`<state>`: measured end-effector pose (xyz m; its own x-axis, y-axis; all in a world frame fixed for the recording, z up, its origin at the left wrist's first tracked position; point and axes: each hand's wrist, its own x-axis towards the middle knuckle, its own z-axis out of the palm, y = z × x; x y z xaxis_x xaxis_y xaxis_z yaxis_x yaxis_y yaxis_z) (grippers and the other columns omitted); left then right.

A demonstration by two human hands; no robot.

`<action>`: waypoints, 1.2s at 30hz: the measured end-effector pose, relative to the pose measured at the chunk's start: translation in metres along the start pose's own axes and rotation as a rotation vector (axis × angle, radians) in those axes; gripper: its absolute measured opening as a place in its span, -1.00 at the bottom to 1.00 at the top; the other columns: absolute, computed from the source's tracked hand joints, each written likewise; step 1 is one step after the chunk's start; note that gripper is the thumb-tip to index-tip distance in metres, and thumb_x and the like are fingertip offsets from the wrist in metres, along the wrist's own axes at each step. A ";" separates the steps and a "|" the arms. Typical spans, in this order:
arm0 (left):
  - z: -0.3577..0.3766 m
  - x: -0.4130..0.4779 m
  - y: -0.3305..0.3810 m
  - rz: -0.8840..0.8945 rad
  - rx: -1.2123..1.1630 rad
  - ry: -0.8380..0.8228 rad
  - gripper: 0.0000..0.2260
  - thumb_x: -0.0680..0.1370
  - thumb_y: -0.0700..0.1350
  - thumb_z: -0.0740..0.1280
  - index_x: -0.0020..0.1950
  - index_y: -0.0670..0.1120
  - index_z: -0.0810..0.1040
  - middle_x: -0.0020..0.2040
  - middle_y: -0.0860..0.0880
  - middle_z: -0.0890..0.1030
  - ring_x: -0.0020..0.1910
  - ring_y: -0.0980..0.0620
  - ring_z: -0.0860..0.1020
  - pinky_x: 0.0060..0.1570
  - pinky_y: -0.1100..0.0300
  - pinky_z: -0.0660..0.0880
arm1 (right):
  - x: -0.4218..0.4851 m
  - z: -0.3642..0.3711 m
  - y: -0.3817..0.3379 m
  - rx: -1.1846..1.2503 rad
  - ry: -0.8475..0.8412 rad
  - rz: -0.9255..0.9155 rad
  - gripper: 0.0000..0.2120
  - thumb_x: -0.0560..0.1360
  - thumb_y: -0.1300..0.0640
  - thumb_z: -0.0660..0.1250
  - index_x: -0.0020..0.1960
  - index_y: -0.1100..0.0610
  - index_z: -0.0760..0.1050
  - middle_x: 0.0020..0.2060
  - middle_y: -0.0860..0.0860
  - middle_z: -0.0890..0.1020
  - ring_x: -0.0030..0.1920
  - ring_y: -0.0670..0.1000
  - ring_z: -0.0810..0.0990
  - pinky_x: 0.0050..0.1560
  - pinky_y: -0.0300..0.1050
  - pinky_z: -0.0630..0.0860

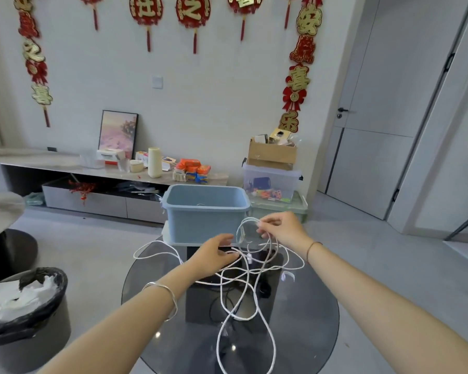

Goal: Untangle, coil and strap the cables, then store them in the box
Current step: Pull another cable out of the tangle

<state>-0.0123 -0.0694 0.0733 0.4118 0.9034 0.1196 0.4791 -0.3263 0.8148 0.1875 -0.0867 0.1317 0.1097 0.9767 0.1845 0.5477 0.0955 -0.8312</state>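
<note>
Nearest to us, the round dark glass worktop (308,333) carries a loose tangle of white braided cables (244,290). Their long loops run from the near edge up the middle of the glass, crossing each other many times, and one loop reaches out to the left. A small white strap tab (287,276) shows on a strand at the right side of the tangle.

Our left hand (214,255), with a silver bangle (164,295) on its wrist, lies over the far part of the tangle. It is released, the fingers fairly straight with their tips touching the strands and the thumb held apart above them. Our right hand (281,229), with a thin bracelet (312,248) at the wrist, is raised a little above the worktop. It pinches the top of one cable loop between thumb and fingertips, and the loop hangs down to the rest of the tangle.

Just behind both hands, at the far edge of the worktop, stands the pale blue plastic box (206,211), open at the top. None of the white tangle lies in it.

To the left, on the floor, we see a round bin with a black liner (38,306). Further back there is a low shelf unit (92,168) crowded with small items, and to its right a clear storage tub (270,182) with a cardboard carton (272,155) on top. Red and gold hangings (299,63) are on the far wall
</note>
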 end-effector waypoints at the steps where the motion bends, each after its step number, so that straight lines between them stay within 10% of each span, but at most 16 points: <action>1: -0.008 0.005 0.007 0.008 -0.018 0.020 -0.48 0.53 -0.06 0.38 0.46 -0.06 0.30 0.36 -0.06 0.45 0.06 0.08 0.53 0.02 0.28 0.46 | 0.005 -0.006 -0.013 0.024 0.027 -0.027 -0.86 0.48 0.21 0.40 -0.02 0.26 0.64 -0.27 0.06 0.69 -0.35 -0.05 0.62 -0.17 -0.18 0.59; 5: -0.037 0.025 0.039 0.071 -0.082 0.076 -0.49 0.53 -0.04 0.37 0.45 -0.05 0.31 0.36 -0.06 0.46 0.07 0.12 0.51 -0.10 0.40 0.46 | 0.022 -0.028 -0.063 0.078 0.100 -0.122 -0.84 0.50 0.22 0.38 0.02 0.28 0.62 -0.19 0.13 0.69 -0.32 -0.01 0.61 -0.03 0.03 0.59; 11: -0.071 0.053 0.077 0.154 -0.096 0.141 -0.53 0.53 -0.05 0.38 0.42 -0.06 0.37 0.32 -0.06 0.49 0.18 0.01 0.53 0.11 0.17 0.47 | 0.042 -0.056 -0.120 0.213 0.142 -0.213 -0.83 0.48 0.21 0.40 0.04 0.25 0.61 -0.26 0.05 0.67 -0.43 -0.12 0.59 -0.30 -0.28 0.56; 28: -0.110 0.072 0.087 0.290 -0.145 0.214 -0.82 0.54 -0.10 0.38 0.13 -0.03 0.59 0.09 0.00 0.62 0.08 0.04 0.59 0.14 0.23 0.49 | 0.056 -0.039 -0.124 0.512 0.048 -0.217 -0.92 0.50 0.18 0.37 -0.05 0.18 0.61 -0.38 -0.06 0.69 -0.40 -0.14 0.63 -0.38 -0.33 0.54; 36: -0.121 0.069 0.087 0.235 -0.342 0.209 -0.86 0.51 -0.15 0.42 0.01 -0.18 0.64 -0.26 0.02 0.71 -0.30 0.10 0.66 -0.26 0.26 0.60 | 0.051 -0.024 -0.096 0.439 -0.028 -0.035 -0.63 0.51 0.06 0.36 0.27 0.17 0.47 0.09 0.10 0.63 -0.03 0.01 0.60 0.12 -0.01 0.54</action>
<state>-0.0359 -0.0017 0.2213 0.2972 0.8639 0.4067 0.0932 -0.4502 0.8881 0.1603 -0.0508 0.2330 0.0718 0.9757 0.2071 0.1455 0.1952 -0.9699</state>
